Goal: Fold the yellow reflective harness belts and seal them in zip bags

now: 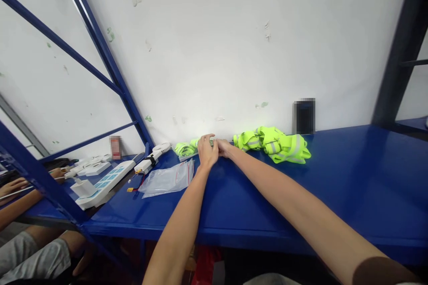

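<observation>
Both my arms reach across the blue table (351, 187) to its far edge by the wall. My left hand (206, 150) and my right hand (223, 147) meet there, fingers curled together on a small neon-yellow reflective strap piece (186, 148) that runs left from them. What the fingers pinch is mostly hidden. A larger heap of neon-yellow reflective straps (274, 143) lies just right of my right hand, not touched.
Clear zip bags (167, 179) lie left of my hands, beside a white handheld fan (152, 159), a white power strip (103, 185) and a small wired connector (133, 187). A dark object (304, 116) leans on the wall. Another person's arm (15, 187) shows at far left behind blue frame bars.
</observation>
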`<state>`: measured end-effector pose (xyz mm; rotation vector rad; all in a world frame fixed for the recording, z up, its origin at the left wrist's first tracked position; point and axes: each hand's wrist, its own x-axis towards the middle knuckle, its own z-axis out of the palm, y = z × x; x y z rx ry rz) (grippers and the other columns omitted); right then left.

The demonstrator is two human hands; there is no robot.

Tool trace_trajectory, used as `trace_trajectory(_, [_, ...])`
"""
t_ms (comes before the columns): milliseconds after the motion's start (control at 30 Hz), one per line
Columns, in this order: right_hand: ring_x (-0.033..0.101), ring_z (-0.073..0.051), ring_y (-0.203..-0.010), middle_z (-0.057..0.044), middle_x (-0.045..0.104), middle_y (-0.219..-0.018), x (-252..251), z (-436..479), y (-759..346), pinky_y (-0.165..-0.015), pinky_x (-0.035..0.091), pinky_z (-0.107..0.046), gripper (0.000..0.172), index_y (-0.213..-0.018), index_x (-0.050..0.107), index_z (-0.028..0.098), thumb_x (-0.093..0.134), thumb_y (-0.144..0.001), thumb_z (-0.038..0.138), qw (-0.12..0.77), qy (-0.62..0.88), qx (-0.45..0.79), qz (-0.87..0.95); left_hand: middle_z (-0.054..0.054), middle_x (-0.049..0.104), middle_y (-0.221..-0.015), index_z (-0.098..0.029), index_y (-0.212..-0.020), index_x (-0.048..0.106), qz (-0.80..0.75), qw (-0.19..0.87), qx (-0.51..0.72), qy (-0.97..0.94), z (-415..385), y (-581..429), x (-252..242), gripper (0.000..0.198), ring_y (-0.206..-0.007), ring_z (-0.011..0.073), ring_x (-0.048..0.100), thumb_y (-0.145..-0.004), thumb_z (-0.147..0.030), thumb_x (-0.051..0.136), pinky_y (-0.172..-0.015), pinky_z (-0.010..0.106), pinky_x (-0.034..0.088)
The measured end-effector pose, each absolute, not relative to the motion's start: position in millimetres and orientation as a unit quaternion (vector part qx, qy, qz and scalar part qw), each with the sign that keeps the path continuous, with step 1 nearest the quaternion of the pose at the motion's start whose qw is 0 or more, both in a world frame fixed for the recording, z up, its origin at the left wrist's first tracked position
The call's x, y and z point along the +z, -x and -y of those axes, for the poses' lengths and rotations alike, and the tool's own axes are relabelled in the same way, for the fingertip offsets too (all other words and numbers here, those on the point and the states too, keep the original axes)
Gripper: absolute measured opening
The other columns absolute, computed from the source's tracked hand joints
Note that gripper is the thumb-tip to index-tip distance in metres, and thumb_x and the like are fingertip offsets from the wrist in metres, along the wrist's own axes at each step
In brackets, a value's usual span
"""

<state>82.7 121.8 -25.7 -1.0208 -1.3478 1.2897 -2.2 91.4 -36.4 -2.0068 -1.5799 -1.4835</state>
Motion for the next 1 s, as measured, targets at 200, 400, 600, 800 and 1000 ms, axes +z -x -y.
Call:
trace_trajectory(200, [0.059,-0.016,-0.076,0.000,0.059,-0.077,-22.8,-75.0,-137.2,-0.069,0.049,-0.029,0.010,-0.078,0.055,0.018,0.055,-0.087,0.023,0.482,0.379,0.489,0.620,0.005,0.060,-0.088,-0.020,-0.088,0.058,0.475,0.085,-0.517,0.707,-78.1,11.7,-39.5,0.012,-0.089,0.0213,0.054,-0.087,-0.022,0.047,-0.084,0.036,0.043])
trace_trajectory(400, [0.047,-0.015,-0.073,0.000,0.049,-0.076,-43.9,-15.0,-196.0,-0.071,0.039,-0.028,0.014,-0.077,0.050,0.020,0.049,-0.089,0.027,0.528,0.279,0.198,0.777,0.002,0.052,-0.074,-0.020,-0.075,0.051,0.351,0.103,-0.468,0.804,-30.6,-29.0,-39.8,0.014,-0.074,0.0170,0.049,-0.089,-0.021,0.046,-0.071,0.030,0.040])
trace_trajectory(600, [0.049,-0.016,-0.072,0.001,0.052,-0.073,-39.6,-6.2,-219.3,-0.069,0.037,-0.028,0.016,-0.074,0.051,0.020,0.047,-0.088,0.025,0.490,0.350,0.202,0.773,0.002,0.054,-0.069,-0.021,-0.081,0.063,0.286,0.068,-0.399,0.869,-18.4,-40.6,-47.2,0.019,-0.070,0.0157,0.052,-0.090,-0.031,0.049,-0.068,0.029,0.042])
trace_trajectory(800, [0.054,-0.020,-0.086,-0.004,0.059,-0.091,-48.2,-5.9,-234.7,-0.080,0.043,-0.032,0.016,-0.084,0.062,0.021,0.050,-0.090,0.031,0.430,0.350,0.215,0.804,0.004,0.056,-0.065,-0.021,-0.070,0.059,0.329,0.097,-0.347,0.873,-18.5,-36.5,-52.9,0.023,-0.065,0.0173,0.054,-0.084,-0.038,0.053,-0.065,0.031,0.042])
trace_trajectory(1000, [0.054,-0.021,-0.098,-0.006,0.057,-0.101,-53.0,-7.2,-230.4,-0.092,0.042,-0.035,0.019,-0.082,0.061,0.021,0.051,-0.091,0.034,0.457,0.322,0.222,0.799,0.004,0.058,-0.073,-0.020,-0.072,0.056,0.325,0.102,-0.322,0.883,-17.4,-41.6,-51.1,0.022,-0.070,0.0168,0.054,-0.088,-0.034,0.049,-0.066,0.029,0.041])
